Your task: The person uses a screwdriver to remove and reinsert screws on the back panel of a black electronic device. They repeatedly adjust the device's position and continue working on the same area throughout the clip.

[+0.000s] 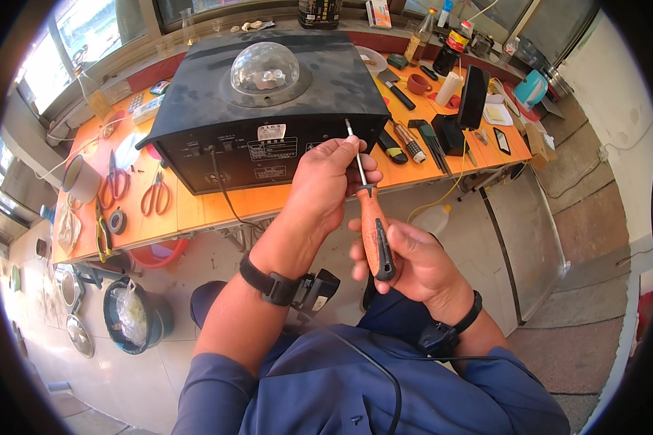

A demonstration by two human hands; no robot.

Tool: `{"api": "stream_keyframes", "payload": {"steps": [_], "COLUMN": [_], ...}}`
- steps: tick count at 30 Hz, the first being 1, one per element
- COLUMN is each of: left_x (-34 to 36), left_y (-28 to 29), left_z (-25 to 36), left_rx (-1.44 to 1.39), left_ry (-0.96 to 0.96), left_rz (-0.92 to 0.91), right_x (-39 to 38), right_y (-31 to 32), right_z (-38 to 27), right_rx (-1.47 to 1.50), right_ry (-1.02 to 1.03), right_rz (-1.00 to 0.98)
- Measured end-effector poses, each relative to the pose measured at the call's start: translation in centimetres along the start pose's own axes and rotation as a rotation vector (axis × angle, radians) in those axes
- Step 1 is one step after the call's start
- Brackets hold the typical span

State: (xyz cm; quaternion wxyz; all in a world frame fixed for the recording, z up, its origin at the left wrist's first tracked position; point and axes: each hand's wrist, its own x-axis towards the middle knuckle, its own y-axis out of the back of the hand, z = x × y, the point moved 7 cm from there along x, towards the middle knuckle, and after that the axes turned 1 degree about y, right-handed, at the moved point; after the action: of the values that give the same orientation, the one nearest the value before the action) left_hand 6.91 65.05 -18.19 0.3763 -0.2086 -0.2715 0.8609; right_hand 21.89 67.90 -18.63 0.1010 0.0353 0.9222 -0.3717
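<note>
A black metal box (196, 87) with a clear dome (264, 71) on top stands on the orange table (87, 217), its labelled panel and power cable facing me. A screwdriver (377, 232) with an orange and black handle points away from me, its tip at the right part of that panel. My left hand (326, 177) is closed around the metal shaft, thumb and fingers pinched near its upper end. My right hand (413, 264) holds the handle lower down, thumb along its side and fingers curled beneath.
Scissors (156, 196), pliers (103, 235) and tape (117, 222) lie at left; several tools, bottles and a propped phone (472, 94) at right. Below are a red basin (159, 252), a bucket (141, 319) and a plastic jug (432, 219). A wall (595, 87) borders the right.
</note>
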Motion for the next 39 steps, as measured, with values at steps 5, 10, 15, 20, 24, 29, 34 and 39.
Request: {"api": "stream_keyframes", "payload": {"steps": [5, 10, 15, 20, 24, 29, 34, 39], "left_x": [-0.1, -0.1, 0.1, 0.0, -0.6, -0.3, -0.4, -0.6], "left_y": [0.0, 0.3, 0.4, 0.3, 0.2, 0.4, 0.4, 0.6], "left_z": [-0.1, -0.2, -0.1, -0.2, -0.8, -0.4, -0.4, -0.8], "left_rx": [0.006, 0.014, 0.022, 0.001, -0.013, 0.027, 0.018, 0.052], "left_ry": [-0.002, 0.014, -0.011, -0.005, 0.058, 0.022, 0.027, 0.066], "left_rz": [0.000, 0.022, 0.008, 0.021, 0.011, 0.007, 0.013, 0.014], "right_x": [-0.7, 0.6, 0.4, 0.0, 0.9, 0.4, 0.1, 1.5], "right_y": [0.2, 0.8, 0.2, 0.2, 1.2, 0.6, 0.6, 1.3], "right_z": [-0.5, -0.2, 0.4, -0.5, -0.5, 0.1, -0.1, -0.8], "right_rx": [-0.081, -0.222, 0.072, -0.093, -0.260, -0.041, -0.007, -0.257], "right_ry": [-0.048, 0.082, -0.061, -0.025, 0.128, -0.025, -0.026, 0.185], "right_rz": [0.018, -0.073, -0.026, -0.046, -0.027, -0.041, -0.037, -0.155]}}
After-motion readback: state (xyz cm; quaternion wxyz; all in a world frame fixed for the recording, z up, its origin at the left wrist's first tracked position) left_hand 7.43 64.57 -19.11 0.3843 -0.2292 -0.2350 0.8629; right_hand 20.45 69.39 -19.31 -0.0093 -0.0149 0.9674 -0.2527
